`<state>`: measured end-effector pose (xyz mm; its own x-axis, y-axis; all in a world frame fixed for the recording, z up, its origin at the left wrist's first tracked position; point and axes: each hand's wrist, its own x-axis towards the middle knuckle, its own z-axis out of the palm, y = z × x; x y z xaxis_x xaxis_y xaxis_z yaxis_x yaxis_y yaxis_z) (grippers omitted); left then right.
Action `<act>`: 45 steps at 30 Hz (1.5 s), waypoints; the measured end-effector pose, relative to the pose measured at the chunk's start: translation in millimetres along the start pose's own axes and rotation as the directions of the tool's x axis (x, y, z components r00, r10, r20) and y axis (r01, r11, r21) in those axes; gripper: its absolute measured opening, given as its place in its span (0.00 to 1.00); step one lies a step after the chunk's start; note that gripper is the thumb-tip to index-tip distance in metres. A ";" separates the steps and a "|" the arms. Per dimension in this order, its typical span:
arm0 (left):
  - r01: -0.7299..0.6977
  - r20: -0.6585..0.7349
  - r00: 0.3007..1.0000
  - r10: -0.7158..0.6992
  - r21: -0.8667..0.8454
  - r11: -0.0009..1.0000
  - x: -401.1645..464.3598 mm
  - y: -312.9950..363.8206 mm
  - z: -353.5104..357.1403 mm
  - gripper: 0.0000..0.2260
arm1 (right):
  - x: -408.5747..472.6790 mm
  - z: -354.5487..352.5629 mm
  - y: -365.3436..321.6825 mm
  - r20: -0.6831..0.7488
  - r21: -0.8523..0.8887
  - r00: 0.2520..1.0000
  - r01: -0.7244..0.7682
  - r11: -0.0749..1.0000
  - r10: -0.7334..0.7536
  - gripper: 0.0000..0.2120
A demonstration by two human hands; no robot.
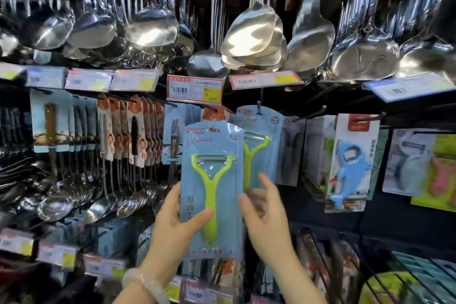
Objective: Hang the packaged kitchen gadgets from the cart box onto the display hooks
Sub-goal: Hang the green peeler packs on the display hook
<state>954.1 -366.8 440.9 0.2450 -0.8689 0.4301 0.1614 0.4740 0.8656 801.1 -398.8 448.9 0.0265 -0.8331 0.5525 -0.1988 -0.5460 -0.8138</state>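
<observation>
While a peeler pack point(211, 190) is pinched by the left hand point(172, 224), right hand point(266, 215) released, its hole must be threaded onto the hook point(258, 107).

Both hands point(182, 215) point(265, 215) raised, fingers loosely spread

Bright overhead glare, blurred warped edges

The held peeler pack point(212, 190) stands upright in front of the display. The left hand point(174, 224) is at its lower left edge, thumb across its front; the right hand point(265, 215) is just beside its right edge. Behind it and up to the right, a second peeler pack point(261, 136) hangs on a hook point(258, 106). A price tag point(195, 88) sits above the held pack, ladles point(251, 34) higher still. Further right hangs a dolphin-shaped opener pack point(351, 160); left of the held pack, rows of carded utensils point(130, 131).
</observation>
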 end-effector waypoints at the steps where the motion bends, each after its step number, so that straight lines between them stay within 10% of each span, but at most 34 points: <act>1: 0.003 0.031 1.000 -0.003 0.000 1.000 -1.8 -2.4 3.9 0.23 | -8.8 5.5 1.0 0.070 0.050 0.997 -0.026 0.998 0.023 0.30; 18: -0.198 0.172 0.967 0.188 0.039 0.980 19.7 21.3 53.6 0.31 | 4.9 -19.9 -27.4 -0.113 0.106 0.980 0.176 0.979 -0.164 0.29; 45: -0.107 0.264 0.964 0.010 0.356 0.928 57.8 -7.1 63.0 0.30 | 45.7 -21.9 11.1 -0.104 -0.185 0.991 -0.105 0.977 0.087 0.34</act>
<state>906.8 -429.3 475.8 -0.0150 -0.8711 0.4909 -0.2167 0.4821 0.8489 778.7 -441.0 469.1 -0.0927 -0.8637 0.4954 -0.3783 -0.4297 -0.8199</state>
